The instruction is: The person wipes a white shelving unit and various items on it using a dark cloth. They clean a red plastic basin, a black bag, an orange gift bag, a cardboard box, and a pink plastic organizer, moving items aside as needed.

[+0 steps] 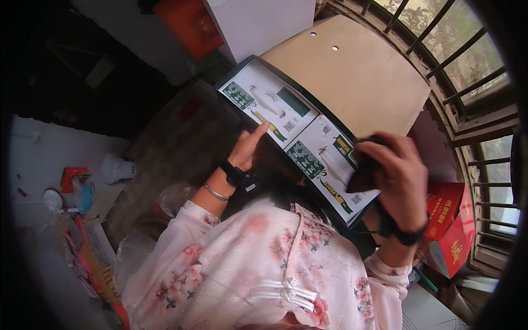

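Note:
A dark green open box lies slantwise before me, with two white cartons side by side in it. The left carton and the right carton bear green and yellow print, printed codes and carry handles. My left hand grips the box's near edge, the thumb over the rim by the left carton; its other fingers are mostly hidden below. Bunched in my right hand is a black cloth, held over the far right part of the right carton. That hand is blurred.
Behind the box stands a tan board with two holes. Barred windows curve along the right. A red carton sits beyond my right wrist. A white bucket and a small fan are at left.

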`<act>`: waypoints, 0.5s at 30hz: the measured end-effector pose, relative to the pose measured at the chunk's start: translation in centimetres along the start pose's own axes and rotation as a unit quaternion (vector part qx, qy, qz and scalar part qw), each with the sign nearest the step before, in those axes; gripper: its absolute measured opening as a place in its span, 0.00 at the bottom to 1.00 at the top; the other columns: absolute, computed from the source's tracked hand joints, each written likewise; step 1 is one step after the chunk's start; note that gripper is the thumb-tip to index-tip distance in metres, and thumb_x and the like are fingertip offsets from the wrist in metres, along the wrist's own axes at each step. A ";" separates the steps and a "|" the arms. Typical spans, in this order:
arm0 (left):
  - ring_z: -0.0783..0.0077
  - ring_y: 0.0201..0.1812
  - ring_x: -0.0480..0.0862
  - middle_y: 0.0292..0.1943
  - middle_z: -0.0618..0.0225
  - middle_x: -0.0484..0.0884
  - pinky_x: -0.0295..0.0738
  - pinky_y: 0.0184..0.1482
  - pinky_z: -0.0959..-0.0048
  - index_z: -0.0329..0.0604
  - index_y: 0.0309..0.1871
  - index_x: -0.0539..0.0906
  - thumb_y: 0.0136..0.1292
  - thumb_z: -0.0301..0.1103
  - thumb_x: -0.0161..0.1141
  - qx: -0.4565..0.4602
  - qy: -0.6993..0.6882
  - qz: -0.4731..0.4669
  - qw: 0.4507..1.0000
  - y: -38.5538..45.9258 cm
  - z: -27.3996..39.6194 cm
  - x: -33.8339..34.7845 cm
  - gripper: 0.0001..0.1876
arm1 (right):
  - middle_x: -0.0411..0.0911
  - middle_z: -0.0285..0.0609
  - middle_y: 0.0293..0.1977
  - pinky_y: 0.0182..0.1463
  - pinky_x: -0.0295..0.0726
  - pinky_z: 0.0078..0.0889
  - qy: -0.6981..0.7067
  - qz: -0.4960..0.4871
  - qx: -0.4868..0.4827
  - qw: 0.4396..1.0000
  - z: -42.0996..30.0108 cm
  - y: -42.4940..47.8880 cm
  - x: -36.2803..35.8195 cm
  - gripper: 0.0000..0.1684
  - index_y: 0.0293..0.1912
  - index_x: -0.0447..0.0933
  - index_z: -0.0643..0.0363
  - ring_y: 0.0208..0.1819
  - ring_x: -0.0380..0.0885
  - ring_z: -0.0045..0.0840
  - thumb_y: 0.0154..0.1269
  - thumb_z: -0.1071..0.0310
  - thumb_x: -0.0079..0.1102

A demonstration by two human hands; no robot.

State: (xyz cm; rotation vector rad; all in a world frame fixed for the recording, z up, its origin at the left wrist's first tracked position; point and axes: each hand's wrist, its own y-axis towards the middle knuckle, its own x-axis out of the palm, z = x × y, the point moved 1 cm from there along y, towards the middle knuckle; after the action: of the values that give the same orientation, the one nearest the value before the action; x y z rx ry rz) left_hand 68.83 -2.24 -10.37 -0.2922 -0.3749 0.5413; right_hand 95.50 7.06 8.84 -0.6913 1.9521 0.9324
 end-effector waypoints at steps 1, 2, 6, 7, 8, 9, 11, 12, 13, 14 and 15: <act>0.59 0.65 0.66 0.63 0.54 0.67 0.60 0.65 0.59 0.36 0.67 0.58 0.59 0.45 0.65 0.078 0.038 0.027 0.996 0.5 -0.5 0.4 0.39 | 0.76 0.43 0.44 0.45 0.78 0.35 0.010 -0.047 0.028 0.998 -0.2 0.0 1.9 0.19 0.40 0.79 0.53 0.47 0.75 0.39 0.45 0.79 0.55; 0.57 0.68 0.60 0.67 0.51 0.60 0.52 0.69 0.65 0.36 0.69 0.51 0.59 0.42 0.66 0.143 0.045 0.034 0.988 0.3 0.3 1.1 0.43 | 0.73 0.42 0.49 0.46 0.78 0.36 -0.015 -0.109 0.007 0.994 0.0 -0.1 4.2 0.18 0.42 0.78 0.51 0.51 0.72 0.38 0.48 0.75 0.56; 0.54 0.67 0.60 0.60 0.51 0.68 0.49 0.68 0.52 0.38 0.64 0.65 0.57 0.42 0.64 0.497 0.428 0.194 0.730 0.0 2.8 0.6 0.34 | 0.66 0.52 0.58 0.47 0.79 0.39 -0.134 -0.192 -0.061 0.970 0.9 -1.7 11.6 0.22 0.51 0.75 0.44 0.59 0.67 0.44 0.55 0.72 0.54; 0.54 0.66 0.60 0.58 0.55 0.70 0.50 0.68 0.51 0.40 0.60 0.69 0.57 0.44 0.63 0.485 0.492 0.138 0.710 0.2 2.7 0.0 0.30 | 0.66 0.52 0.57 0.45 0.79 0.41 -0.131 -0.183 -0.060 0.972 0.9 -1.3 11.9 0.21 0.50 0.76 0.45 0.58 0.67 0.43 0.55 0.72 0.53; 0.55 0.66 0.61 0.56 0.58 0.72 0.50 0.68 0.50 0.42 0.56 0.73 0.58 0.46 0.62 0.469 0.553 0.079 0.685 0.4 2.5 -0.5 0.26 | 0.68 0.51 0.55 0.44 0.79 0.41 -0.134 -0.188 -0.040 0.972 1.2 -0.6 12.4 0.20 0.49 0.76 0.45 0.56 0.69 0.43 0.55 0.71 0.54; 0.56 0.65 0.62 0.55 0.62 0.73 0.50 0.67 0.49 0.44 0.52 0.77 0.59 0.47 0.61 0.452 0.608 0.018 0.652 0.9 2.6 -0.8 0.23 | 0.69 0.50 0.52 0.44 0.79 0.41 -0.139 -0.189 -0.019 0.972 1.6 0.4 12.8 0.19 0.48 0.76 0.46 0.55 0.70 0.42 0.55 0.71 0.55; 0.59 0.63 0.65 0.50 0.69 0.77 0.53 0.66 0.51 0.47 0.45 0.81 0.61 0.50 0.57 0.452 0.585 0.027 0.673 0.9 3.1 -0.9 0.18 | 0.72 0.49 0.47 0.42 0.79 0.42 -0.126 -0.188 0.021 0.974 2.2 2.2 13.0 0.17 0.46 0.76 0.48 0.51 0.72 0.42 0.55 0.70 0.56; 0.60 0.61 0.67 0.48 0.69 0.77 0.53 0.66 0.50 0.47 0.43 0.81 0.59 0.50 0.59 0.454 0.571 0.022 0.684 1.2 3.0 -1.0 0.18 | 0.73 0.48 0.44 0.42 0.78 0.42 -0.109 -0.188 0.039 0.975 2.5 2.8 12.8 0.16 0.46 0.76 0.49 0.48 0.73 0.42 0.55 0.69 0.57; 0.61 0.60 0.68 0.47 0.69 0.78 0.54 0.65 0.50 0.47 0.42 0.81 0.58 0.50 0.61 0.456 0.556 0.016 0.695 1.3 3.1 -1.0 0.17 | 0.74 0.47 0.41 0.42 0.78 0.41 -0.093 -0.187 0.058 0.976 3.0 3.4 12.6 0.15 0.45 0.76 0.50 0.46 0.74 0.42 0.54 0.69 0.58; 0.62 0.58 0.70 0.45 0.69 0.78 0.54 0.65 0.51 0.47 0.40 0.82 0.57 0.48 0.62 0.466 0.549 0.021 0.693 1.3 3.2 -0.9 0.15 | 0.76 0.47 0.36 0.43 0.77 0.40 -0.029 -0.168 0.079 0.982 4.0 4.3 12.2 0.16 0.45 0.76 0.53 0.41 0.76 0.43 0.54 0.68 0.61; 0.63 0.58 0.70 0.46 0.70 0.78 0.54 0.65 0.52 0.48 0.42 0.82 0.58 0.48 0.60 0.452 0.554 0.009 0.699 1.4 3.1 -1.0 0.16 | 0.76 0.48 0.35 0.44 0.76 0.39 0.017 -0.140 0.075 0.987 4.0 5.5 11.5 0.15 0.45 0.77 0.54 0.40 0.76 0.43 0.54 0.69 0.60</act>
State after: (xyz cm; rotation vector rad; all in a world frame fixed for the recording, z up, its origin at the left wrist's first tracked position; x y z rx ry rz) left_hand 66.12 -1.14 -8.33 0.3722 1.0902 0.4196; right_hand 87.60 12.15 -0.62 -0.8703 1.8715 0.6010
